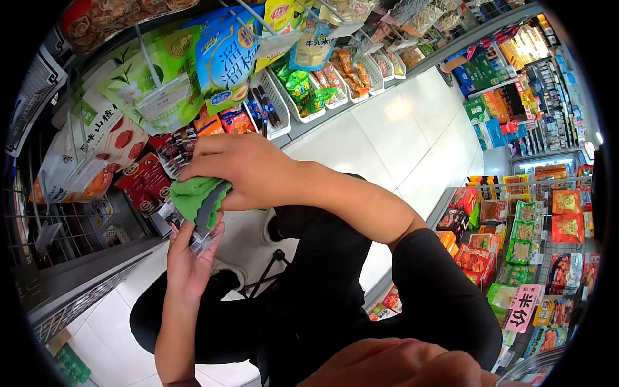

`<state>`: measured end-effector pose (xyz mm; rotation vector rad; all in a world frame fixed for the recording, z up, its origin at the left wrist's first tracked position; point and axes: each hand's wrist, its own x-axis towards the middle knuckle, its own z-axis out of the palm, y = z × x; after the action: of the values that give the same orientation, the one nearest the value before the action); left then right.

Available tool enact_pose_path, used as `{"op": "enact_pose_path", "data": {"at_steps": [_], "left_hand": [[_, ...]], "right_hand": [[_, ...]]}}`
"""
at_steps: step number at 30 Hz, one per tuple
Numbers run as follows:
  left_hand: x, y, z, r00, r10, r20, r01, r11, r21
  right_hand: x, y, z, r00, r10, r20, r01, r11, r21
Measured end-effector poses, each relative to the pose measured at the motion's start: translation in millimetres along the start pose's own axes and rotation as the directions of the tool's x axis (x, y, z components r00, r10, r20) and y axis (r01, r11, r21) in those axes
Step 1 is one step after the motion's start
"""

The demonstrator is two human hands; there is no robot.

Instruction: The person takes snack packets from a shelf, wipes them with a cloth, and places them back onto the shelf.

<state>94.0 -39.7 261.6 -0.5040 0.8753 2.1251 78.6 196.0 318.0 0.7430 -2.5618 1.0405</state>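
My right hand [242, 171] closed on fuzzy, wavy-edged green cloth [193, 198]; below cloth, my left hand [192, 261], half-curled, holds small clear plastic item [204, 241].

Pink sign [521, 308] nr snack pkts [567, 229]

There are two hands: one left hand [192, 258] and one right hand [244, 164]. The right hand holds one cloth [196, 197], in two colours, green and grey; the left holds one small packet [205, 240]. Two bare arms [351, 198], two black trouser legs [325, 251] and two white shoes [267, 232] show. At the front of the upper-left rack, count one green bag [177, 61] and one blue bag [225, 71]. White baskets [278, 106] number at least four, perhaps more, since the far end is crowded. On the right is one pink sign [522, 308].
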Motion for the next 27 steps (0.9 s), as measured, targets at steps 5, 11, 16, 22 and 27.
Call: {"op": "enact_pose_path", "data": {"at_steps": [5, 11, 16, 22, 27], "left_hand": [[5.1, -4.7, -13.9, 1.0, -0.008, -0.019, 0.009, 0.998, 0.057], [2.0, -6.5, -4.5, 0.996, 0.019, 0.083, -0.027, 0.996, 0.091], [-3.6, -4.7, 11.2, 0.994, 0.034, 0.105, -0.049, 0.988, 0.148], [0.5, -5.4, 4.7, 0.995, 0.037, 0.096, -0.05, 0.988, 0.144], [-0.1, -3.6, 9.9, 0.987, 0.017, 0.161, -0.043, 0.986, 0.159]], "right_hand": [[-1.4, -3.2, -6.6, 0.987, -0.038, 0.157, 0.036, 0.999, 0.017], [-3.2, 0.9, -2.9, 0.981, -0.045, 0.19, 0.05, 0.998, -0.023], [-2.3, 0.4, -10.5, 0.97, 0.082, 0.229, -0.061, 0.993, -0.1], [-1.9, 5.7, -7.0, 0.981, 0.113, 0.156, -0.099, 0.991, -0.093], [-2.6, 11.3, -1.5, 0.994, 0.048, 0.094, -0.04, 0.995, -0.089]]}}
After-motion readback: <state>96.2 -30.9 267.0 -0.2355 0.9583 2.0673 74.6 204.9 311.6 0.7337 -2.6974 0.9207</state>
